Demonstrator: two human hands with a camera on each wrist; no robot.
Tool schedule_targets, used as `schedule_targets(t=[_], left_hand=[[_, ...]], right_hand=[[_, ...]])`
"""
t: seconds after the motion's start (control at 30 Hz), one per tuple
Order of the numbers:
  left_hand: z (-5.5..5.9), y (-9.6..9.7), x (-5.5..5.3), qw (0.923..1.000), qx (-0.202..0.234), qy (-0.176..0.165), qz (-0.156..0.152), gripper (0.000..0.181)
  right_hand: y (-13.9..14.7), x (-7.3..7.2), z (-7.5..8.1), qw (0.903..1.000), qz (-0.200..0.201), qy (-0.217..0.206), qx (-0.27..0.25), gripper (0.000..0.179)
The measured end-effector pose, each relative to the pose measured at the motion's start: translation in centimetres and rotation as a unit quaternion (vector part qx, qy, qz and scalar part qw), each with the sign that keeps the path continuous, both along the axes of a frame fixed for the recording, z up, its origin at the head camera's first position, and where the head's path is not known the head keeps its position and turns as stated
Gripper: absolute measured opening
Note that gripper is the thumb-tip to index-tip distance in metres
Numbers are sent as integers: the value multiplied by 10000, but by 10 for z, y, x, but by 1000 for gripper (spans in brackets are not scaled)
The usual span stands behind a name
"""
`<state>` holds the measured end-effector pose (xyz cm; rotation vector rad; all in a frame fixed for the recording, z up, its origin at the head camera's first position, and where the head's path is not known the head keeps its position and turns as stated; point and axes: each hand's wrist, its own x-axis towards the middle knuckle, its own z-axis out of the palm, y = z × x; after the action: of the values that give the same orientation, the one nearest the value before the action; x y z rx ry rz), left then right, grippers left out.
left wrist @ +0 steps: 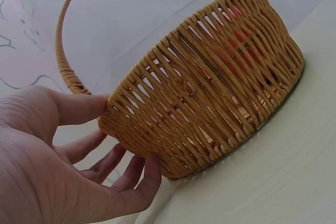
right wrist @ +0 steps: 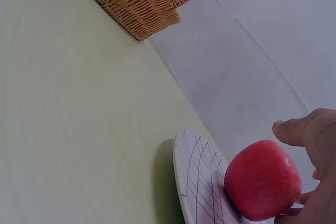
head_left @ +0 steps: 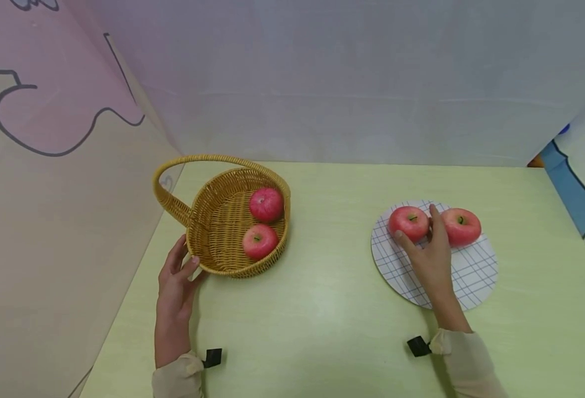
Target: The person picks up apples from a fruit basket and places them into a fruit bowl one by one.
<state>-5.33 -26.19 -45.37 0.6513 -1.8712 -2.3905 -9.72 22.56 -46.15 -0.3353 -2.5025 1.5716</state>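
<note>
A woven wicker basket (head_left: 223, 221) with a tall handle stands on the left of the table, two red apples (head_left: 266, 204) inside it against the right wall. My left hand (head_left: 175, 287) holds its near-left side; in the left wrist view the thumb (left wrist: 84, 107) touches the rim and the fingers lie against the outer wall. On the right, a white plate (head_left: 476, 276) with blue grid lines bears two apples. My right hand (head_left: 432, 260) reaches over the plate, spread around the left apple (head_left: 408, 223). The right apple (head_left: 461, 226) lies beside the fingers. In the right wrist view a gap shows between thumb and apple.
The pale yellow-green table (head_left: 317, 309) spans between basket and plate. A whitish cloth wall (head_left: 352, 83) rises behind its far edge, and printed sheets (head_left: 48, 221) hang at the sides. A small black device (head_left: 213, 357) sits on each wrist.
</note>
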Motion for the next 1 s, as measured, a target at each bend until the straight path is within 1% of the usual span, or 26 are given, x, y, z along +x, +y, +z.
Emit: schedule_targets(t=[0.17, 0.27, 0.43, 0.5, 0.6, 0.7, 0.87, 0.9, 1.0], left_hand=[[0, 0, 0, 10000, -52, -36, -1, 62], [0, 0, 1, 10000, -20, -16, 14, 62], [0, 0, 0, 10000, -14, -29, 21, 63], [0, 0, 0, 10000, -45, -57, 22, 63], [0, 1, 0, 10000, -48, -59, 26, 62], [0, 2, 1, 10000, -6, -14, 35, 62], [0, 1, 1, 10000, 59, 48, 38, 62], [0, 1, 1, 10000, 69, 59, 34, 62], [0, 1, 1, 9999, 71, 79, 23, 63]], right_hand=[[0, 1, 4, 10000, -27, 65, -24, 92], [0, 1, 7, 9997, -62, 213, -77, 90], [-2, 0, 11, 9976, -77, 671, -176, 88], [-4, 1, 14, 9960, -8, 865, -245, 87], [-7, 2, 17, 9908, 230, 1235, -509, 86], [-9, 2, 19, 9811, 611, 1632, -837, 87], [-12, -1, 21, 9585, 1345, 2088, -1403, 88], [-13, -1, 22, 9528, 1515, 2180, -1470, 88], [-16, -4, 23, 9310, 2091, 2471, -1686, 89]])
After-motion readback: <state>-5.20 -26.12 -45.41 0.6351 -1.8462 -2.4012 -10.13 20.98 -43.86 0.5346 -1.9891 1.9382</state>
